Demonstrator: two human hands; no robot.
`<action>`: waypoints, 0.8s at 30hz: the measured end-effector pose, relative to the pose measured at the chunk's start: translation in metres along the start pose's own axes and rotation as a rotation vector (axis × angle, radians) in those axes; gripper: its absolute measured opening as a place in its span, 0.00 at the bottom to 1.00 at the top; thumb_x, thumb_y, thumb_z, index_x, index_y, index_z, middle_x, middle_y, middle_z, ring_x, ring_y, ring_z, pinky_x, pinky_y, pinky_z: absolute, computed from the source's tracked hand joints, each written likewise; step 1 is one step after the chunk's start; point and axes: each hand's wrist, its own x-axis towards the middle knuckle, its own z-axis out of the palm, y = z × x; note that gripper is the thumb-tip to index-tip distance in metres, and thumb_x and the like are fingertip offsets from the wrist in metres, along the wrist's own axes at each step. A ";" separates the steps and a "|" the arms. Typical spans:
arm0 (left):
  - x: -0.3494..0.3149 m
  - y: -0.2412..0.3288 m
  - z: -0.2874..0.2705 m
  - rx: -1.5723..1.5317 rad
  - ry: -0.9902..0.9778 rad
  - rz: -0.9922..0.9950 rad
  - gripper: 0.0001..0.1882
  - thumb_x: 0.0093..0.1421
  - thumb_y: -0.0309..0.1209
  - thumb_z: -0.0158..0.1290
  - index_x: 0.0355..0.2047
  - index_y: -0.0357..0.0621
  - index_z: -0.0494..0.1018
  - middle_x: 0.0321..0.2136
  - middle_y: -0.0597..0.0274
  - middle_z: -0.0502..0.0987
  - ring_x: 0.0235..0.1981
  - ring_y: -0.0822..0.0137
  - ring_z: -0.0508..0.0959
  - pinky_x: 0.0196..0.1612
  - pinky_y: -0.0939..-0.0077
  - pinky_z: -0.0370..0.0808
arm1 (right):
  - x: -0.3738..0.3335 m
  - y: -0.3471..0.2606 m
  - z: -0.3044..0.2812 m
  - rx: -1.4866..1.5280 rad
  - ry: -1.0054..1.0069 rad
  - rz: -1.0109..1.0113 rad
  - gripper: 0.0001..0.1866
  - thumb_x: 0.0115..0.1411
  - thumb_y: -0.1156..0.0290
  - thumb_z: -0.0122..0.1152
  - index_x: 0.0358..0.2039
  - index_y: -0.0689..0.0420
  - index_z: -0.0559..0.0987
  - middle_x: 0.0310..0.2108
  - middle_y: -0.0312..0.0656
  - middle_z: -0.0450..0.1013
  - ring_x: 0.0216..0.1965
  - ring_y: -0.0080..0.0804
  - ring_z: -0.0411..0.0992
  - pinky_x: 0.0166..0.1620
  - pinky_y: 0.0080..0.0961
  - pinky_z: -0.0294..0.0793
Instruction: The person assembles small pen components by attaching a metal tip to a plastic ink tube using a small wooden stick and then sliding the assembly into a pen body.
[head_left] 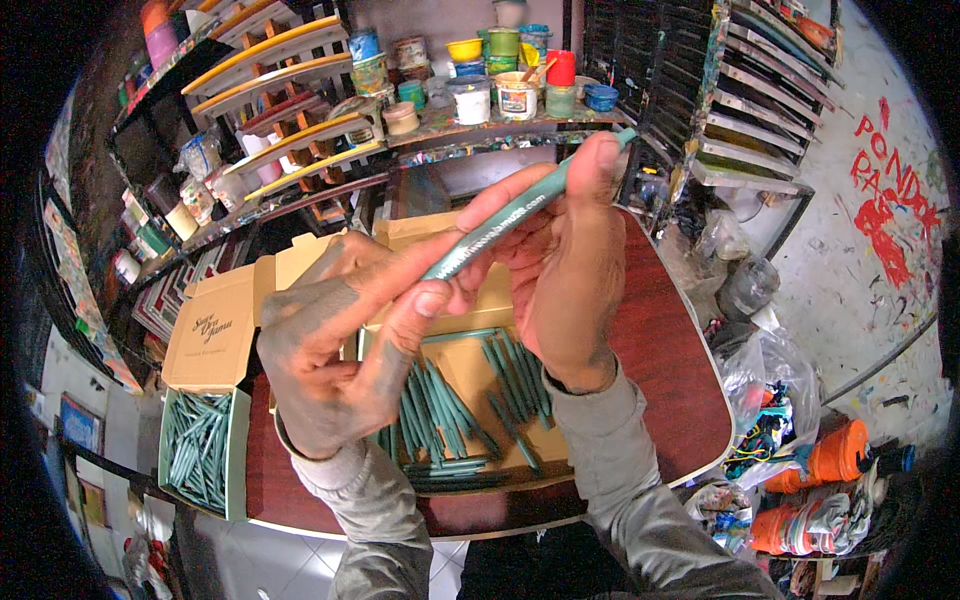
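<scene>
A dark green pen (pixel 512 222) with white print on its barrel is held up slantwise between my two hands, above the table. My left hand (pixel 335 345) pinches its lower left end between thumb and fingers. My right hand (pixel 582 255) grips the upper right end, thumb along the barrel near the tip. Beneath my hands lies an open cardboard box (pixel 550 452) with several similar green pens (pixel 440 405) in loose rows, partly hidden by my hands and wrists. At the table's left edge stands another open box (pixel 241 450), filled with a jumble of green pens (pixel 198 445).
The dark red table (pixel 660 345) has a rounded right edge. Behind it, a shelf (pixel 440 135) carries paint tubs and pots, including a red cup (pixel 560 68). Slatted racks (pixel 750 110) stand to the right. Plastic bags (pixel 750 285) and orange containers (pixel 838 455) crowd the floor there.
</scene>
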 end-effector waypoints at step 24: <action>0.003 -0.017 0.003 -0.322 0.483 -0.305 0.12 0.66 0.30 0.56 0.41 0.31 0.79 0.25 0.61 0.80 0.30 0.76 0.77 0.37 0.83 0.71 | 0.019 0.024 -0.024 0.325 -0.331 0.275 0.21 0.61 0.72 0.65 0.53 0.63 0.72 0.38 0.50 0.78 0.36 0.36 0.79 0.38 0.30 0.79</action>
